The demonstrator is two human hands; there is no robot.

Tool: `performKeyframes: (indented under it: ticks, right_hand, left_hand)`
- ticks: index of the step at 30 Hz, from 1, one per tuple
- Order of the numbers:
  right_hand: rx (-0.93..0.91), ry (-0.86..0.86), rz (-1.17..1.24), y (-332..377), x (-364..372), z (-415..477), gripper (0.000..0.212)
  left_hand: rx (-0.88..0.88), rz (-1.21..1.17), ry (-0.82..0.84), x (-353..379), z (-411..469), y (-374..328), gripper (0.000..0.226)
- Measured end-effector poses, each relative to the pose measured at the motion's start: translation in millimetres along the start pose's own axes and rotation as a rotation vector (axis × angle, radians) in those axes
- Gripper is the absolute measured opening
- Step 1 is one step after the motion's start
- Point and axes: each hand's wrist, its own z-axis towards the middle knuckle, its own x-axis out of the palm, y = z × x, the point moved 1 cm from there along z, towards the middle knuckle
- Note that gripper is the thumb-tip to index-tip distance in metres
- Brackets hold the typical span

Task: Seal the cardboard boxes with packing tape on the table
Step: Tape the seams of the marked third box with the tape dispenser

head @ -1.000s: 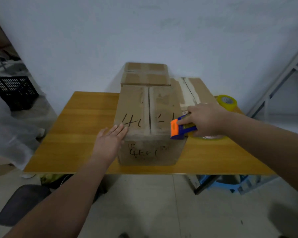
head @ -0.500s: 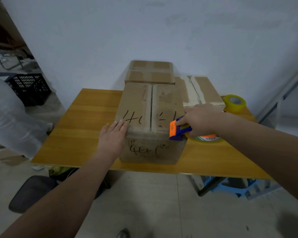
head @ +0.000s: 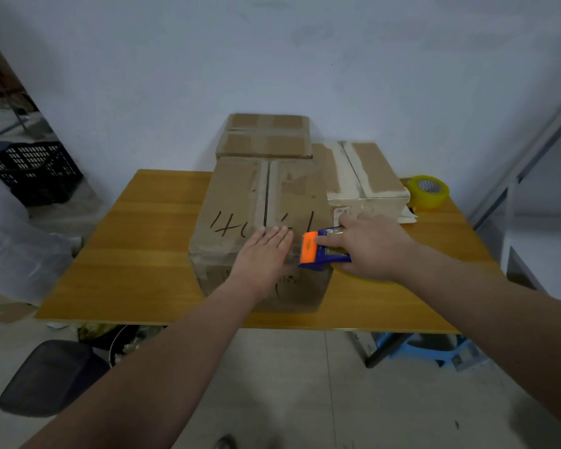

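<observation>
Front box (head: 237, 202), seam (head: 266, 189) running away from me: left hand (head: 266, 254) lies flat on its near end, right hand (head: 371, 251) grips tape dispenser (head: 316, 251) alongside.

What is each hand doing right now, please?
Left hand: open, flat on the front box.
Right hand: holding the tape dispenser.
</observation>
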Motion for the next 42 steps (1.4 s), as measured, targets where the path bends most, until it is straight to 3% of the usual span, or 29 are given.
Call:
performKeyframes:
  ticks: [9,24,29,33,37,42]
  right_hand:
    - [-0.002,-0.079,0.105,-12.1,-2.3,-12.0,0.062]
    - [-0.029,0.145,0.130,-13.4,-11.5,7.2,0.053]
    - [-0.083,0.110,0.086,-13.6,-11.2,11.8,0.055]
    - [-0.127,0.038,0.106,-40.0,1.3,-8.1,0.069]
    - [-0.035,0.031,0.120,-103.1,25.7,-63.3,0.068]
    - [-0.030,0.001,0.160,-110.5,45.6,-70.1,0.065]
  left_hand:
    - [-0.042,0.035,0.001,4.7,0.3,-1.1,0.064]
    - [0.103,0.138,-0.027,15.4,-2.8,-15.9,0.068]
    - [0.056,0.144,0.001,18.9,-4.7,-20.0,0.070]
    - [0.031,0.071,0.025,14.3,-5.7,-14.8,0.068]
    - [-0.012,0.039,0.051,10.2,-8.5,-14.4,0.069]
    - [-0.122,0.121,0.102,3.5,-5.8,-32.7,0.082]
